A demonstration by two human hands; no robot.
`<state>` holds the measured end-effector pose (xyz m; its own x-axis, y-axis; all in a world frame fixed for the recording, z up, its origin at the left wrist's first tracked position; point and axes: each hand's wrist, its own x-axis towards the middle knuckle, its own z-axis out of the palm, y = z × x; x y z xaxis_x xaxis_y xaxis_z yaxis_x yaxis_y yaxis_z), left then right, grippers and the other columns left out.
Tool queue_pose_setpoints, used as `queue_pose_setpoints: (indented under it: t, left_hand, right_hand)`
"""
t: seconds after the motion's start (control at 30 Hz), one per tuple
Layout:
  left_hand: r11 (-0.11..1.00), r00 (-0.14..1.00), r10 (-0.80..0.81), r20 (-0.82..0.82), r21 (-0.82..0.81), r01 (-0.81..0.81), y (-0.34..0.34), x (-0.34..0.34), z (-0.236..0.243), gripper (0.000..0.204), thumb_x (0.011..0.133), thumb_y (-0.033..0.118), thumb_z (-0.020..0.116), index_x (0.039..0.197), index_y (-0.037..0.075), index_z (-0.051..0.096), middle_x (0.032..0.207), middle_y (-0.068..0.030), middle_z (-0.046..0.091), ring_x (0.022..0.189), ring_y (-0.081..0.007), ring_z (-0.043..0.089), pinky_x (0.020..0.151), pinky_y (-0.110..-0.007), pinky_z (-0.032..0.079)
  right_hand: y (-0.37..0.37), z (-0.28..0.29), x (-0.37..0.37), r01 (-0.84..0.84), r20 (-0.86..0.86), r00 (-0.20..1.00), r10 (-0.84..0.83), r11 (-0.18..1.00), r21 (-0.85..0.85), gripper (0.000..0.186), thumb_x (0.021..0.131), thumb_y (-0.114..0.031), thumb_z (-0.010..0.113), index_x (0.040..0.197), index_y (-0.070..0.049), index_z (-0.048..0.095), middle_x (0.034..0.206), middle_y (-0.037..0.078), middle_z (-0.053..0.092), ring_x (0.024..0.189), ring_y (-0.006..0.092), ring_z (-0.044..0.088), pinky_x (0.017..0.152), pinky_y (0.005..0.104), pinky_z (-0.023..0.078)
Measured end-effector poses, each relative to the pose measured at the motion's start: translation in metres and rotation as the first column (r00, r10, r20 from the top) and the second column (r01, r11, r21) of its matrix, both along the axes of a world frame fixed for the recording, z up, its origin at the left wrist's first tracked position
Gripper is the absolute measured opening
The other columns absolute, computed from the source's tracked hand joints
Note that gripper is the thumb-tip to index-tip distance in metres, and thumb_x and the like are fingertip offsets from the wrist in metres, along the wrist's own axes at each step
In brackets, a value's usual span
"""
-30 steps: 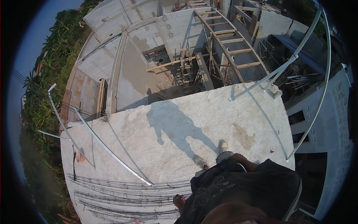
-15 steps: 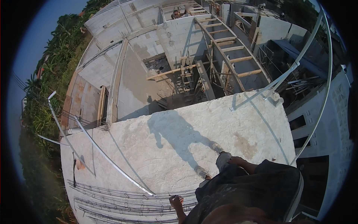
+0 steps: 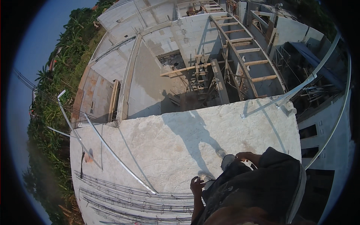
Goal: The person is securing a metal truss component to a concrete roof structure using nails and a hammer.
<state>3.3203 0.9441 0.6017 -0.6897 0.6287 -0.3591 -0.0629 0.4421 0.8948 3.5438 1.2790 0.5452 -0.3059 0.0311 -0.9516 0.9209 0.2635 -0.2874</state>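
Observation:
My left hand hangs in front of me with its fingers curled in; whether a small thing is in it I cannot make out. It is above the pale concrete slab, near the bundled steel rebar cages. My right hand hangs beside my right thigh, fingers bent together, their tips against the dark trouser leg; anything inside is hidden. My shoes stand on the slab, and my shadow stretches toward its far edge.
Beyond the slab edge is a drop into unfinished rooms with block walls. A wooden ladder-like frame spans the far right. Metal strips lean at the left, beside an orange-brown object. A person is in the far background.
My view has shifted left, so the scene slides right. My left hand has swung forward and up from over the rebar. My right hand has come forward along the thigh.

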Motion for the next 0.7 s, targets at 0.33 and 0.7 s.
queue_pose_setpoints:
  t: [0.33,0.7]
  left_hand:
    - [0.979,0.994,-0.098,0.054,-0.176,0.106,0.032,-0.086,0.045,0.026,0.090,0.020,0.063,0.110,0.002,0.061,0.083,-0.0136,0.071,0.059,-0.0180,0.068,0.051,-0.029,0.052]
    - [0.823,0.840,0.512,0.181,-0.383,-0.419,-0.237,-0.075,-0.061,0.026,0.086,0.014,0.067,0.104,-0.004,0.062,0.075,-0.0155,0.067,0.055,-0.0238,0.068,0.041,-0.030,0.052]
  right_hand:
    - [-0.064,-0.023,0.001,0.240,-0.047,0.970,-0.237,0.969,0.054,0.073,0.083,-0.061,0.054,0.140,-0.016,0.046,0.142,0.016,0.047,0.120,0.0429,0.053,0.087,0.0560,0.052]
    - [-0.132,-0.051,-0.065,0.157,-0.179,0.979,-0.102,0.929,0.334,0.069,0.083,-0.055,0.055,0.138,-0.014,0.049,0.140,0.017,0.049,0.122,0.0404,0.053,0.091,0.0530,0.051]
